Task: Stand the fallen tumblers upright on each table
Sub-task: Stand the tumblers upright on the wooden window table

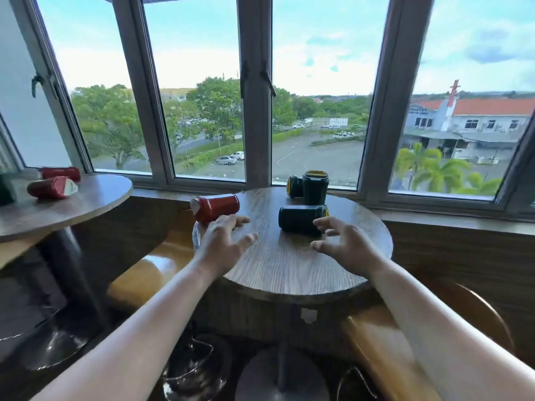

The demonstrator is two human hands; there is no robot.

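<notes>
On the round wooden table in front of me a red tumbler lies on its side at the left edge. A dark tumbler lies on its side near the middle. Behind it one dark tumbler with a yellow rim stands upright, and another lies beside it. My left hand is open, fingers spread, just below the red tumbler. My right hand is open, its fingertips close to the fallen dark tumbler's right end; contact is unclear.
A second round table at the left carries two red tumblers lying on their sides. Windows and a sill run behind both tables. Wooden stools and metal table bases stand below.
</notes>
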